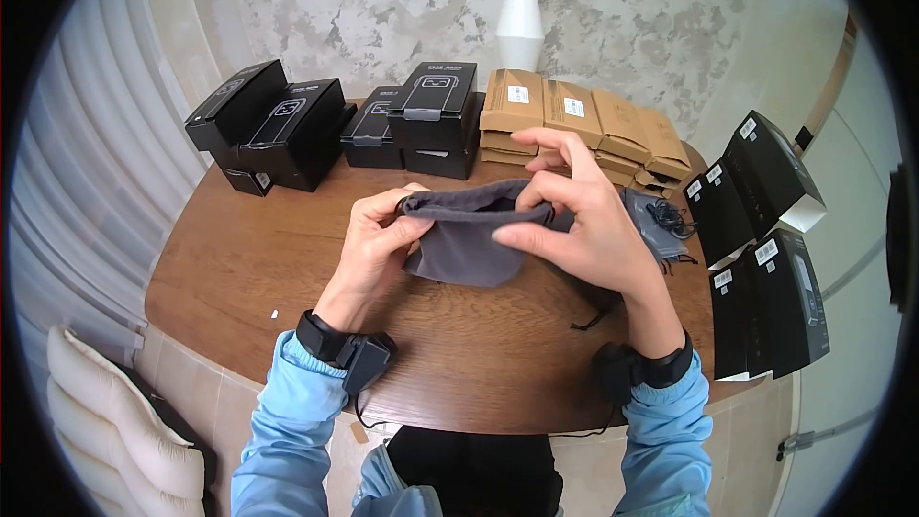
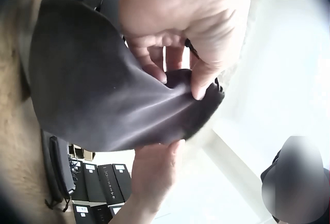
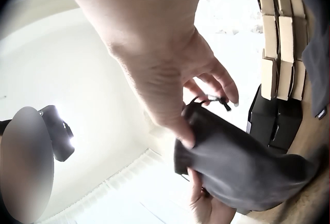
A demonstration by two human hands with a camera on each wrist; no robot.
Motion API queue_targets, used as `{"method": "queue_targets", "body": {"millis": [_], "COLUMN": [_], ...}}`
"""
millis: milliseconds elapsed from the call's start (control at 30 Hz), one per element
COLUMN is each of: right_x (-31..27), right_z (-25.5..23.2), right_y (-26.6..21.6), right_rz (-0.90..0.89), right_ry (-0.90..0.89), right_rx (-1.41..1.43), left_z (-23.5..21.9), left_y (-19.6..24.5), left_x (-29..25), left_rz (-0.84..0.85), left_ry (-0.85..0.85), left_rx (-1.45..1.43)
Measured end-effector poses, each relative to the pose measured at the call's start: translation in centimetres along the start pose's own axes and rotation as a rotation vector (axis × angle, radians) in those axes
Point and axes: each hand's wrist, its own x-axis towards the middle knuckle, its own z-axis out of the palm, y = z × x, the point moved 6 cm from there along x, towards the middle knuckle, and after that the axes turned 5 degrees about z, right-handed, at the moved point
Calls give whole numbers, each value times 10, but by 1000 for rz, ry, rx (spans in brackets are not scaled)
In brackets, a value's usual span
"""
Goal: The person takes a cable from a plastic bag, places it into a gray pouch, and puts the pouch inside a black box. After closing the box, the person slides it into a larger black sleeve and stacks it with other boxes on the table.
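Note:
A dark grey drawstring pouch [image 1: 466, 247] is held above the table, its mouth partly open at the top. The left hand [image 1: 369, 239] pinches the pouch's left rim between thumb and fingers; in the left wrist view that hand [image 2: 191, 28] grips the gathered cloth [image 2: 103, 79]. At the right rim the right hand [image 1: 589, 215] has its thumb outside and curled fingers at the mouth, other fingers raised. In the right wrist view the right hand [image 3: 165, 74] pinches the pouch [image 3: 232, 157] beside a black cord. The pouch's inside is hidden.
Black boxes [image 1: 297, 134] and brown cartons [image 1: 570, 120] stand along the table's back edge. More black boxes [image 1: 766, 172] stand at the right. Grey pouches with cords [image 1: 656, 225] lie beside them, and a dark item with a cord lies under the right hand. A small white scrap [image 1: 275, 314] lies at left.

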Motion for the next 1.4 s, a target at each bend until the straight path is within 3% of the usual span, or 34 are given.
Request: {"method": "queue_targets", "body": {"millis": [67, 133, 200, 267, 300, 367, 500, 533, 600, 733, 833, 933, 967, 1033, 1100, 1133, 1200, 1233, 1300, 1333, 1400], "right_x": [-1, -3, -1, 0, -2, -1, -1, -1, -2, -2, -3, -6, -7, -12, -25, -32, -47, -50, -51, -54, -64], "right_z": [-1, 1, -3, 2, 3, -1, -10, -11, -15, -12, -15, -32, -33, -34, -5, 11, 45, 47, 44, 46, 58], "right_y": [7, 20, 9, 16, 17, 15, 11, 11, 12, 14, 15, 26, 38, 57, 81, 85, 93, 94, 85, 85, 83], "right_rz": [74, 338, 278, 301, 301, 229, 263, 262, 287, 327, 322, 406, 444, 475, 823, 873, 725, 723, 715, 714, 856], "right_ry": [-11, -70, 84, 87, 91, 153, 203, 205, 265, 252, 338, 454, 423, 390, 5, -167, -352, -355, -181, -184, -212], "right_rx": [46, 275, 618, 528, 528, 555, 566, 566, 632, 601, 668, 450, 425, 402, 430, 357, 331, 333, 502, 504, 957], "left_z": [-7, 3, 10, 20, 31, 35, 48, 50, 45, 48, 51, 48, 46, 47, 48, 48, 46, 45, 31, 24, 24], "left_y": [-7, -3, -3, -8, -8, -24, -32, -31, -35, -36, -43, -45, -33, -13, -3, 0, 1, 1, -12, -19, -20], "left_x": [-2, -2, -2, -3, -6, -6, -10, -11, -18, -19, -23, -23, -17, -14, -12, -11, -8, -9, -11, -12, -11], "left_rz": [-104, -90, -84, -151, -297, -262, -246, -246, -413, -342, -353, -378, -93, 202, 232, 244, 225, 224, -6, -114, -48], "left_ry": [16, 8, 4, -108, -74, -159, -239, -241, -126, -156, -204, -162, -186, -205, -238, -249, -292, -289, -83, 19, -10], "left_rx": [33, 37, 37, 117, 98, 138, 148, 149, 199, 206, 220, 206, 414, 621, 554, 532, 493, 496, 347, 271, 312]}}
